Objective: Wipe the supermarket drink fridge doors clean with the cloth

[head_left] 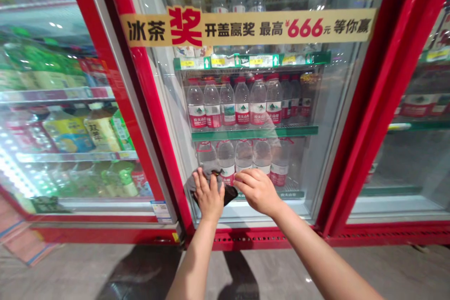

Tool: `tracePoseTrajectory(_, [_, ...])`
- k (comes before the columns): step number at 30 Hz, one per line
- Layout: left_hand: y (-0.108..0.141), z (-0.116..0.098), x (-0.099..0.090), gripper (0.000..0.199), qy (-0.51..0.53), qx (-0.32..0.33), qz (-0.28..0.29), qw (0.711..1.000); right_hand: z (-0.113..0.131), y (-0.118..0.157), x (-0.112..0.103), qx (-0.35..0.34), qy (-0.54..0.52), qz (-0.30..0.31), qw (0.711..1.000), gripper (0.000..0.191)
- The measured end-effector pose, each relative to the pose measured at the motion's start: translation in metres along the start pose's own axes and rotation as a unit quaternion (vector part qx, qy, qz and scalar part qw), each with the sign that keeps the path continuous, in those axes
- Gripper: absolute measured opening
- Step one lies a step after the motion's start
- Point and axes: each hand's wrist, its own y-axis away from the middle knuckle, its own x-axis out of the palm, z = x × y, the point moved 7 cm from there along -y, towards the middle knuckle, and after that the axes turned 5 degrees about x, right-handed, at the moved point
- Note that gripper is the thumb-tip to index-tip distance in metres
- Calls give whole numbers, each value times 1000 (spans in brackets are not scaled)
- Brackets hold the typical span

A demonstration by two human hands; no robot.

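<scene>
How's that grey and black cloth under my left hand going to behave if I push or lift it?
The cloth is probably floppy, since it bunches around your left hand. Its black corner looks thin, suggesting little weight. Pushed along the smooth, reflective glass door, it would likely slide, perhaps wrinkling.

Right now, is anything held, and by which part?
The left hand presses a cloth against the glass door by its grey upper part. The right hand curls near its black end; whether it grips can't be told.
</scene>
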Motion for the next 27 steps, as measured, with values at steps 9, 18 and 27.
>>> tracePoseTrajectory(9, [18,42,-5,56,-6,-124,-37,992,1,0,-3,-4,11,7,1000,26])
tracePoseTrajectory(18, [-11,44,-21,59,-5,-161,-88,983,12,8,2,-39,-11,29,999,26])
tracePoseTrajectory(27, [42,49,-1,61,48,-267,-20,962,17,17,11,-52,-19,64,996,27])
